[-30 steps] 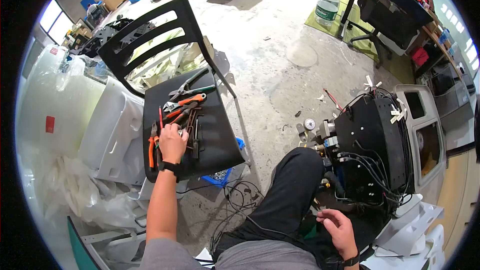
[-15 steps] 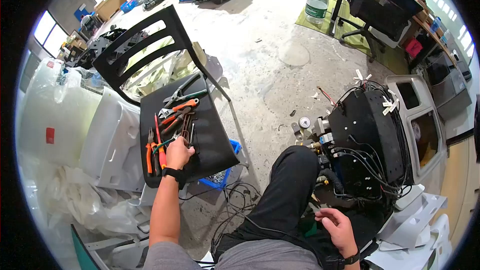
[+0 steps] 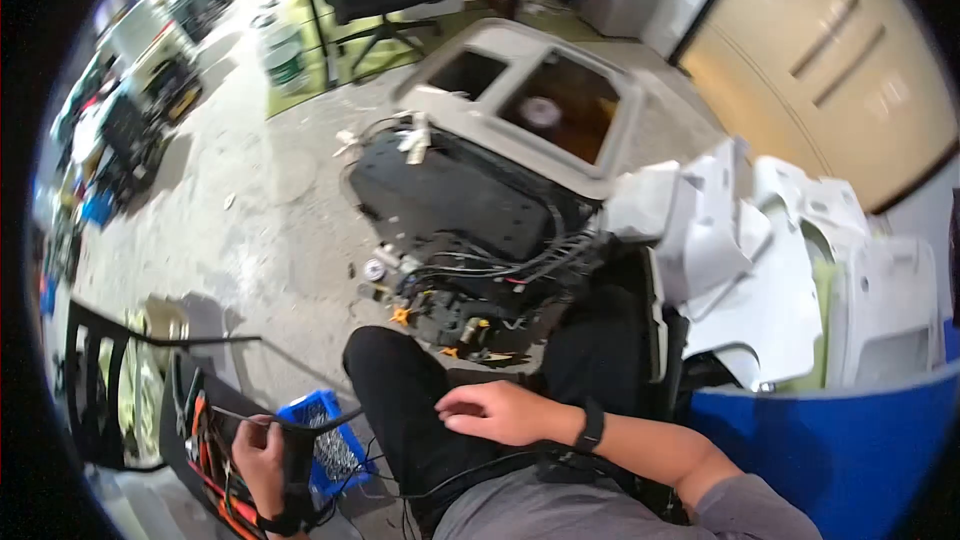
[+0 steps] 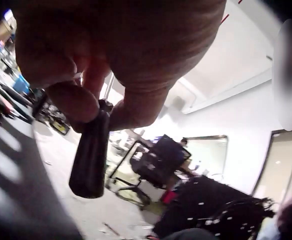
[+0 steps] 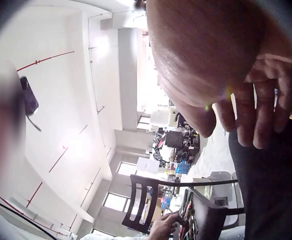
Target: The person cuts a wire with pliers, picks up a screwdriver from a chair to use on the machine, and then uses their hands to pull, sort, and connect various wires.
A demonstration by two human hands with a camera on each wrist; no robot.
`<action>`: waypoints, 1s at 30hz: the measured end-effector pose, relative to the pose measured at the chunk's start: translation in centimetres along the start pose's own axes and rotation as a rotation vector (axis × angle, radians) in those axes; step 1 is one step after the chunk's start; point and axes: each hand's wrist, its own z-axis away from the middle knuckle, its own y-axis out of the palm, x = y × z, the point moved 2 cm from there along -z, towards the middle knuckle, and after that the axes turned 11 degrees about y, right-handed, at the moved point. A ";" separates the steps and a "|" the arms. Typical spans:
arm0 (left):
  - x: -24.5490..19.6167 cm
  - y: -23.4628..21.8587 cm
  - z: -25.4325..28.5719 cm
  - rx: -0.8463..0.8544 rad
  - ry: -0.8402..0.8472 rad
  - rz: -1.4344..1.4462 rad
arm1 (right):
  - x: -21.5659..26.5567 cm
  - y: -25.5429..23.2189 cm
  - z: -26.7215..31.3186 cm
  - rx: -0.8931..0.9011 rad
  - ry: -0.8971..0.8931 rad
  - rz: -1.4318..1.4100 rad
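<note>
The left hand (image 3: 258, 465) is over the black chair seat (image 3: 182, 455) at lower left in the head view. In the left wrist view, its thumb and fingers pinch a tool's dark handle (image 4: 91, 160); a thin metal shaft (image 4: 109, 86) shows between the fingers. Orange- and red-handled tools (image 3: 205, 450) lie on the seat beside that hand. The right hand (image 3: 500, 413) hovers or rests by the person's legs, holding nothing; contact cannot be told. Its fingers hang loosely in the right wrist view.
Ahead stands a black machine (image 3: 450, 195) with cables and a grey frame (image 3: 500, 130). White plastic panels (image 3: 690, 230) are at right, above a blue surface (image 3: 830, 440). A blue basket (image 3: 318, 440) of small metal parts sits beside the chair; cables lie on the floor.
The head view has swung right, putting the chair at lower left and the machine near the centre. The left hand has lifted a dark-handled tool. The right hand now lies across the front of the body.
</note>
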 end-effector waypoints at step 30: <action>-25.1 28.0 -7.0 0.448 1.275 -0.409 | -7.7 -11.6 13.7 -0.880 -0.111 -0.683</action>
